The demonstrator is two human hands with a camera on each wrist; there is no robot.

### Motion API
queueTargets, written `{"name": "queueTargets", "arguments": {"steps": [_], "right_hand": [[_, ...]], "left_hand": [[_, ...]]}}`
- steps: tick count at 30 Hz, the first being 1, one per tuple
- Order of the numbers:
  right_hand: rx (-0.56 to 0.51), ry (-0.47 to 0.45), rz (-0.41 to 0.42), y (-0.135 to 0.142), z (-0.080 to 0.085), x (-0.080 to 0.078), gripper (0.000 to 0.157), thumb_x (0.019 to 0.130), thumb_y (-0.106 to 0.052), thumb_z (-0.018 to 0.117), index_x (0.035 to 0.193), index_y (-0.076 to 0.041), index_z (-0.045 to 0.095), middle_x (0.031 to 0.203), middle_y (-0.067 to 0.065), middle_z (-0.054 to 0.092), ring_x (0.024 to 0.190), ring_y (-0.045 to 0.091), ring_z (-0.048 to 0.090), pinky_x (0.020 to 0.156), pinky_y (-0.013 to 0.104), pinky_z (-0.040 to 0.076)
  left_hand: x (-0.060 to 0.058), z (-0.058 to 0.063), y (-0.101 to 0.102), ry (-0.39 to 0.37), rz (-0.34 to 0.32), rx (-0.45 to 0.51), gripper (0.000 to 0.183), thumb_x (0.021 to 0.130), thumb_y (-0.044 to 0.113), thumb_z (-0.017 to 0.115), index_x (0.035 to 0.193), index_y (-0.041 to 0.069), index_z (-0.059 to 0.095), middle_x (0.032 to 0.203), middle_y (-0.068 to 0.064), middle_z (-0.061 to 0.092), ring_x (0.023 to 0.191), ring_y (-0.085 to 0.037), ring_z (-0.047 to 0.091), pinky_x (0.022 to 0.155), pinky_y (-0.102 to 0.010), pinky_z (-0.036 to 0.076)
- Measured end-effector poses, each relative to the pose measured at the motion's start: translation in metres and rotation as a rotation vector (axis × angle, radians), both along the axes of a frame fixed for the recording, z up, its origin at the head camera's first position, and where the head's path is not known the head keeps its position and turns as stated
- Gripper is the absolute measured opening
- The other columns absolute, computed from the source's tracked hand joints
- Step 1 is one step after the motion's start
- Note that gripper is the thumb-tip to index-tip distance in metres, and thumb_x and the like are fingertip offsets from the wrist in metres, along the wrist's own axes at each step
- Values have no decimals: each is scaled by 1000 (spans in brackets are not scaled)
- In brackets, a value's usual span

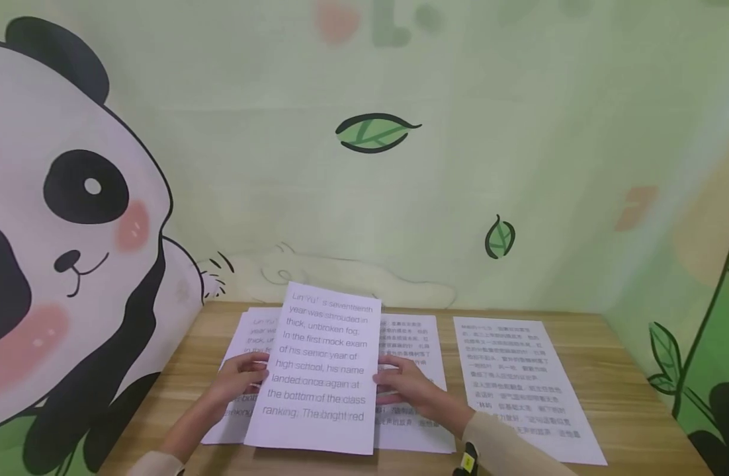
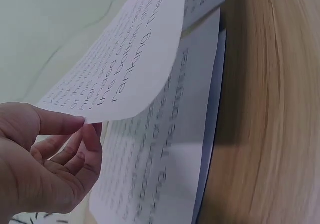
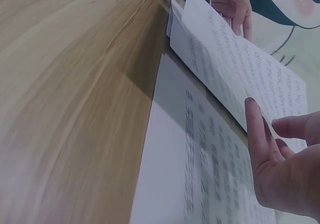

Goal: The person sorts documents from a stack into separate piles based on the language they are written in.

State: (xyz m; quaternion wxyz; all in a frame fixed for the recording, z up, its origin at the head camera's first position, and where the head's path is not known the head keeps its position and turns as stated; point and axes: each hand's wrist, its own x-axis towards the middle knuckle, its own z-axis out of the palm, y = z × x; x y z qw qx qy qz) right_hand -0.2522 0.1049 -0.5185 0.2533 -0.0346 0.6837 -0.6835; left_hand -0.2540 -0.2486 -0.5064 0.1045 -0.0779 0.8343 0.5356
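Observation:
A printed sheet of paper (image 1: 319, 370) with large English text is held up, tilted, above the table. My left hand (image 1: 242, 377) pinches its left edge between thumb and fingers, seen closely in the left wrist view (image 2: 55, 159). On the opposite edge, my right hand (image 1: 409, 383) holds the sheet with the thumb in front and fingers behind. Beneath it on the left lies a stack of English-text sheets (image 1: 260, 330), partly covered. Sheets with Chinese text (image 1: 421, 357) lie under the right side, partly hidden by the raised sheet and my right hand.
Another Chinese-text sheet (image 1: 513, 377) lies apart on the right of the wooden table (image 1: 614, 383), its lower part behind my right sleeve (image 1: 501, 443). A green wall (image 1: 269, 165) with a panda drawing (image 1: 126, 132) and leaves rises behind the table.

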Motion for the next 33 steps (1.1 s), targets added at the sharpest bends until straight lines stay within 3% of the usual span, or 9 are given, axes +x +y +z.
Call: {"name": "queueTargets", "arguments": {"steps": [11, 24, 29, 33], "right_hand": [[-116, -89, 46, -45, -18, -15, 55, 98, -10, 62, 148, 5, 45, 118, 22, 71, 100, 26, 74, 92, 42, 60], [-159, -86, 130, -49, -28, -16, 57, 99, -9, 61, 149, 9, 41, 138, 27, 61, 112, 30, 72, 97, 40, 58], [-136, -67, 148, -42, -24, -13, 58, 99, -10, 62, 150, 8, 41, 137, 26, 62, 112, 29, 72, 97, 39, 58], [-50, -27, 149, -22, -16, -12, 57, 99, -15, 63, 149, 5, 44, 134, 24, 65, 109, 26, 72, 96, 39, 59]], "left_hand": [[-7, -23, -51, -34, 93, 27, 46, 98, 2, 59, 141, -11, 49, 116, -25, 67, 85, -15, 65, 74, -28, 54], [-12, -38, -60, -44, 147, -13, 44, 98, 3, 57, 139, -11, 51, 116, -28, 68, 83, -16, 65, 72, -27, 53], [-10, -31, -56, 12, 186, -63, 47, 100, 7, 54, 143, -10, 48, 131, -34, 59, 97, -24, 67, 74, -26, 54], [-6, -14, -40, 78, 144, -100, 47, 101, 9, 53, 144, -7, 48, 132, -33, 58, 108, -32, 64, 77, -28, 56]]}}
